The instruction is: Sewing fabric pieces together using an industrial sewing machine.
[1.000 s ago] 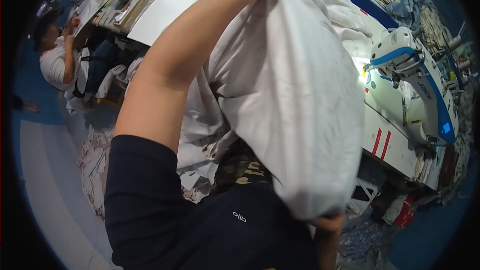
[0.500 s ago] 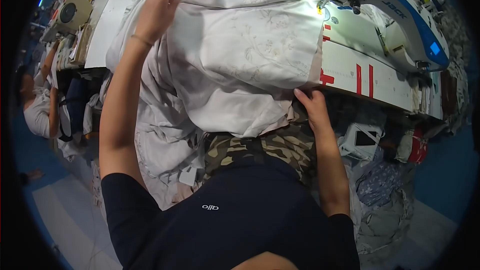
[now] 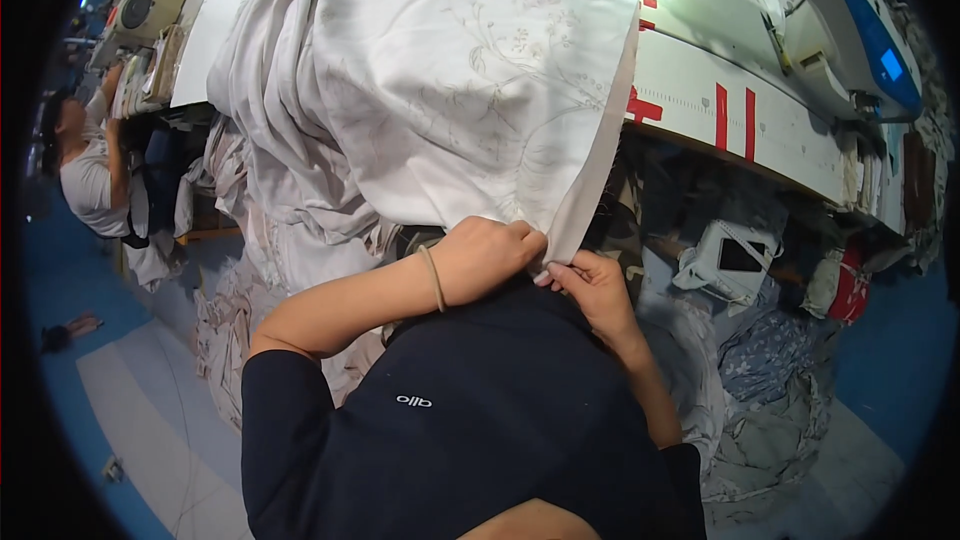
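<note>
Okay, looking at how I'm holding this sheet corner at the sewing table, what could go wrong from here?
Both hands, left hand and right hand, pinch only the corner of the white fabric, so it might slip from the grip. The bulk hangs off the table edge and could drag the sheet down toward the fabric heap on the floor.

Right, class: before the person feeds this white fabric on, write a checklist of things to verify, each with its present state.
1. Left hand grips the corner of the white fabric: ok.
2. Right hand pinches the plain border strip: ok.
3. Border runs straight up to the sewing machine: ok.
4. Fabric lies flat on the table: not ok, bunched at left.
5. Edge sits under the needle: cannot tell.
</note>
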`<action>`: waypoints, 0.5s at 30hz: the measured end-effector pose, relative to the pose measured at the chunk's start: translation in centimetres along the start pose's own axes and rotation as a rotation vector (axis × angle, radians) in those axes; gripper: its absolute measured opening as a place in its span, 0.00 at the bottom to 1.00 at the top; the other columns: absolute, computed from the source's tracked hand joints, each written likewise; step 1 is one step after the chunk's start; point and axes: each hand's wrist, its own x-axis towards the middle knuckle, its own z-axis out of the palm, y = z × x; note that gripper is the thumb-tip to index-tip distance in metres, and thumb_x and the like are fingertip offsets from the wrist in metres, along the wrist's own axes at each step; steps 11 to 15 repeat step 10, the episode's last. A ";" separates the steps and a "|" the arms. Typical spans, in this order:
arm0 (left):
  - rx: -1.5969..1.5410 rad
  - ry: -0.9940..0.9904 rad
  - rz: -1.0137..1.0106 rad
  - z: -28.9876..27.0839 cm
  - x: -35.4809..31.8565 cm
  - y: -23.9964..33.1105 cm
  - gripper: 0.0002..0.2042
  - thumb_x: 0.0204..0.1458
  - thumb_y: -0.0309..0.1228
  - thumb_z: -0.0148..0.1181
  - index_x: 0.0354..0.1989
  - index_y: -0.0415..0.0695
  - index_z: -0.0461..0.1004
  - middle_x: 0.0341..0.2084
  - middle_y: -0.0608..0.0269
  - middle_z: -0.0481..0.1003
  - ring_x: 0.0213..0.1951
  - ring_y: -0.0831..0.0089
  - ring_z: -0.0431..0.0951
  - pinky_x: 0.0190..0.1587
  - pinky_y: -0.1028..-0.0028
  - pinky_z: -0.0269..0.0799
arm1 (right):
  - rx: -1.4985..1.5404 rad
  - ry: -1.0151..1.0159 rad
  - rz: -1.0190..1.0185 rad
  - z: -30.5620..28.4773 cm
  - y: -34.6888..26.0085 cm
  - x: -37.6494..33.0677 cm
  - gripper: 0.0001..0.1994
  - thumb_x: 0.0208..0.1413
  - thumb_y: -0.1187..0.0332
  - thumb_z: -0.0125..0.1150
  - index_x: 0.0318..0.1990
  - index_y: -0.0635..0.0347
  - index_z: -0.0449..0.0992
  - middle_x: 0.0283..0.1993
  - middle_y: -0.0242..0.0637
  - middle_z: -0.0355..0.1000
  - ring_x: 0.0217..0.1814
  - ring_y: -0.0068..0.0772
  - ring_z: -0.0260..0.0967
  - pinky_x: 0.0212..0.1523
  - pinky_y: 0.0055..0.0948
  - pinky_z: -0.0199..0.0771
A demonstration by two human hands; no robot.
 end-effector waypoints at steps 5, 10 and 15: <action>0.029 -0.011 0.061 -1.6 -1.0 -0.1 0.09 0.46 0.27 0.59 0.37 0.44 0.72 0.29 0.58 0.73 0.28 0.56 0.79 0.28 0.61 0.74 | -0.158 0.066 -0.030 0.0 -0.4 -0.5 0.08 0.63 0.72 0.59 0.40 0.67 0.81 0.32 0.31 0.77 0.33 0.16 0.70 0.35 0.19 0.70; 0.035 0.015 0.142 -5.1 -2.2 0.8 0.08 0.44 0.28 0.60 0.35 0.46 0.73 0.27 0.61 0.71 0.29 0.58 0.79 0.29 0.64 0.74 | -0.275 0.088 -0.102 -0.2 -0.5 -0.8 0.07 0.63 0.71 0.60 0.38 0.66 0.82 0.31 0.32 0.75 0.31 0.18 0.70 0.33 0.20 0.69; 0.035 0.015 0.142 -5.1 -2.2 0.8 0.08 0.44 0.28 0.60 0.35 0.46 0.73 0.27 0.61 0.71 0.29 0.58 0.79 0.29 0.64 0.74 | -0.275 0.088 -0.102 -0.2 -0.5 -0.8 0.07 0.63 0.71 0.60 0.38 0.66 0.82 0.31 0.32 0.75 0.31 0.18 0.70 0.33 0.20 0.69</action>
